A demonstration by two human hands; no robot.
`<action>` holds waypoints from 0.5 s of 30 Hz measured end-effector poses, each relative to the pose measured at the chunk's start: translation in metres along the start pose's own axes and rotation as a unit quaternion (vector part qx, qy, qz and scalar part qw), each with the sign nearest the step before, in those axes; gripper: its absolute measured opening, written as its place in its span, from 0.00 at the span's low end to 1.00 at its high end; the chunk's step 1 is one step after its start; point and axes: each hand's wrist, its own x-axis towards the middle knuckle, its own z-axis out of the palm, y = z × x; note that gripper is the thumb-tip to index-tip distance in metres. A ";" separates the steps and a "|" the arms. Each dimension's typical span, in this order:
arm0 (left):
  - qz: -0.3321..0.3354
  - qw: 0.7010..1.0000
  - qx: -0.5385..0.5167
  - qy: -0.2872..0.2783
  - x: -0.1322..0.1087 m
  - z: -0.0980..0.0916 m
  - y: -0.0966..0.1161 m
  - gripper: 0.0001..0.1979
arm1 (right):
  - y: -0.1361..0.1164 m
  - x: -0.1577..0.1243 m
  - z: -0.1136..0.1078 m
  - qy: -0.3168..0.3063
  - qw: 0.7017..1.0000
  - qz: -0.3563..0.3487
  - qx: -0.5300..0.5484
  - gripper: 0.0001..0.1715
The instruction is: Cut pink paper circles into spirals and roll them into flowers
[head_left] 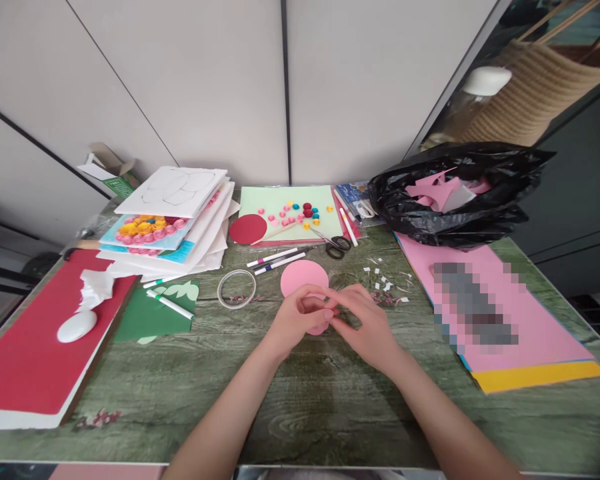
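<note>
My left hand (300,319) is closed, thumb and fingers pinching a piece of pink paper (319,329) that is mostly hidden by the fingers. My right hand (366,325) meets it from the right, its thumb and index finger closed at the edge of the same paper. Just beyond my hands a pink paper circle (304,275) lies flat on the table. Behind it are black-handled scissors (338,247) and several markers (280,261). A roll of tape (237,289) lies to the left. Small white scraps (387,287) are scattered to the right.
Small coloured paper rolls (307,211) and a red circle (249,229) rest on pale green paper (250,199). Stacked sheets (180,190) stand back left, above green paper (155,320) and a red sheet (25,347). A black bag (405,223) of scraps sits back right, touching pink sheets (540,327).
</note>
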 end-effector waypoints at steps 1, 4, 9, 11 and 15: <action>0.002 1.000 -0.003 0.003 0.000 0.000 0.000 0.19 | 0.000 0.000 0.000 0.000 1.000 -0.002 -0.001 0.27; 0.006 1.000 0.000 0.015 0.000 0.000 0.000 0.22 | 0.001 0.000 0.000 -0.013 1.000 -0.006 -0.016 0.27; 0.013 0.999 0.026 0.023 0.000 0.001 0.000 0.21 | 0.001 0.000 0.001 -0.032 0.998 -0.006 -0.053 0.25; 0.013 0.999 0.024 0.017 -0.001 0.002 0.000 0.21 | 0.001 -0.001 0.001 -0.008 0.998 -0.005 -0.057 0.24; -0.001 1.000 0.015 0.007 -0.002 0.002 0.001 0.21 | 0.002 -0.002 0.001 0.035 0.998 -0.019 -0.046 0.24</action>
